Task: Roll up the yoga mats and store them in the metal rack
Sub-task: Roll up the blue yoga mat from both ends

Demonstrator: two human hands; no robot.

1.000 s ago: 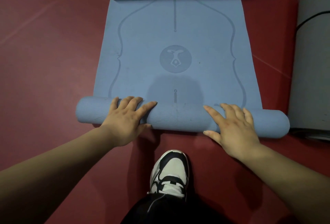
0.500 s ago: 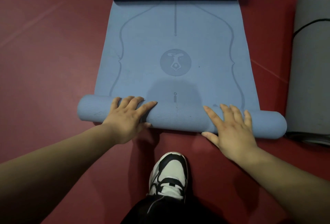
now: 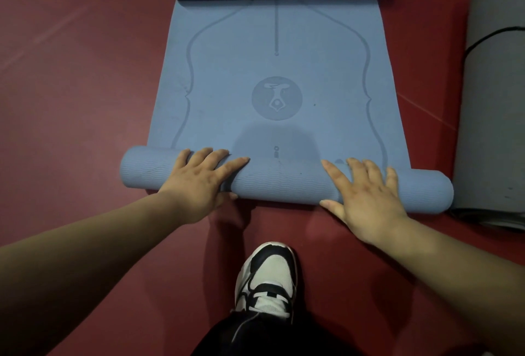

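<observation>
Blue yoga mat (image 3: pixel 278 77), near end rolled, far end apparently curled too.

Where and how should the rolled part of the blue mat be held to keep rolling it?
Take the roll from the near side, palms flat on top, left hand and right hand apart either side of its middle. It is a long, soft cylinder, so spread pressure probably keeps it even.
</observation>
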